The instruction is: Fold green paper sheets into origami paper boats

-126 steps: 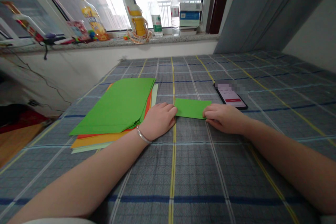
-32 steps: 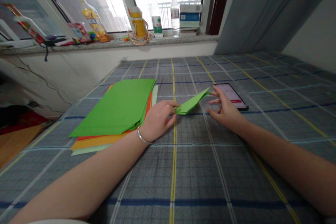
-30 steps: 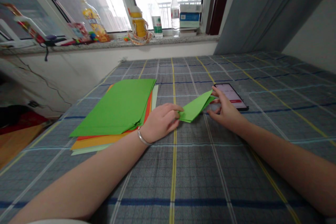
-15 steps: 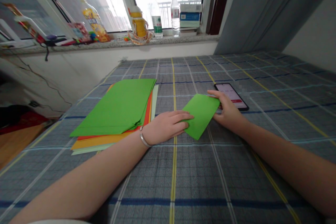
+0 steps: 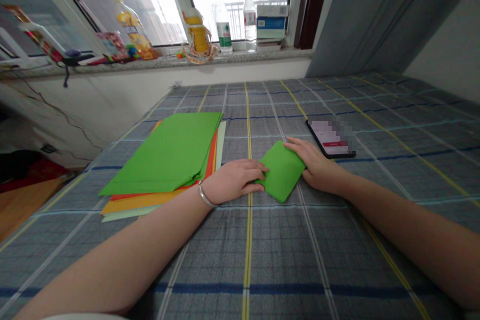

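Our left hand (image 5: 238,179) and right hand (image 5: 314,164) touch a small green paper rectangle (image 5: 281,174) on gray plaid cloth (image 5: 281,245); whether either grip pinches it, we cannot tell.

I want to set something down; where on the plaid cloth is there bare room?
The plaid cloth is bare between the forearms, nearer than the small green paper, and farther off between the paper stack and the phone. It is crowded at that paper, where the left hand and right hand both touch it.
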Motion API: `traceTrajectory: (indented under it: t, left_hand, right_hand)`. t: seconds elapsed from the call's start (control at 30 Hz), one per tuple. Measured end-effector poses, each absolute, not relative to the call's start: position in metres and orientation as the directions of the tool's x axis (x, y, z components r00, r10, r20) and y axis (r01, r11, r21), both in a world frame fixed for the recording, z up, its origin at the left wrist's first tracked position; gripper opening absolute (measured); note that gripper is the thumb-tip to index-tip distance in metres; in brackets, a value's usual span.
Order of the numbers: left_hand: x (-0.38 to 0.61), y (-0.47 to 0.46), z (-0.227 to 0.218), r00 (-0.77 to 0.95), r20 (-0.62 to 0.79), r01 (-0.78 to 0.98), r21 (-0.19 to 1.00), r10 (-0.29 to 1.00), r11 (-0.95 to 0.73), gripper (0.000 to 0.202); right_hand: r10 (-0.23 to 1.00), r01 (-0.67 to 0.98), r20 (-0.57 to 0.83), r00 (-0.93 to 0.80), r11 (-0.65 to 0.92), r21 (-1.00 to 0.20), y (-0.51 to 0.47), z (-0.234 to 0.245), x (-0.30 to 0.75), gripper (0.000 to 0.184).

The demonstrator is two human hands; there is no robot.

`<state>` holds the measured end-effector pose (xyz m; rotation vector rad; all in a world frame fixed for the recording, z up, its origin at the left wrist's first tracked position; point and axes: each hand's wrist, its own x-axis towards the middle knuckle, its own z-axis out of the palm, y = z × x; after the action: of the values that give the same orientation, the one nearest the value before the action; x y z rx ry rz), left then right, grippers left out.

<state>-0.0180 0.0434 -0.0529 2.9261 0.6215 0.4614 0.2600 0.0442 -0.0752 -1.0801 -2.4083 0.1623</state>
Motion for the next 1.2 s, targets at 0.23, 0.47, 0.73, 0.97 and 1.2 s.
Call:
traceTrajectory:
  t: [0.23,0.47,0.73,0.97,1.2]
  left_hand:
    - [-0.019,0.043,-0.052,0.875,0.279,0.379,0.112,0.396,-0.918,0.019]
    - [-0.012,0.030,-0.051,0.858,0.281,0.486,-0.178,0.429,-0.855,0.021]
    - [-0.010,0.028,-0.060,0.745,0.394,0.607,-0.063,0.539,-0.793,0.045]
    - [-0.012,0.034,-0.057,0.623,0.403,0.683,0.139,0.671,-0.718,0.031]
    - [-0.012,0.037,-0.056,0.485,0.274,0.777,0.301,0.830,-0.553,0.052]
  right_hand:
    - [0.694,0.656,0.450,-0.562,0.705,-0.268,0.047,-0.072,0.262,0.079]
    - [0.720,0.711,0.492,-0.489,0.656,-0.254,0.050,-0.074,0.263,0.074]
    - [0.683,0.753,0.615,-0.393,0.623,-0.211,0.050,-0.072,0.262,0.088]
    - [0.495,0.750,0.769,-0.404,0.661,-0.032,0.042,-0.059,0.258,0.046]
    - [0.465,0.564,0.459,-0.757,0.820,0.098,0.033,-0.055,0.253,0.040]
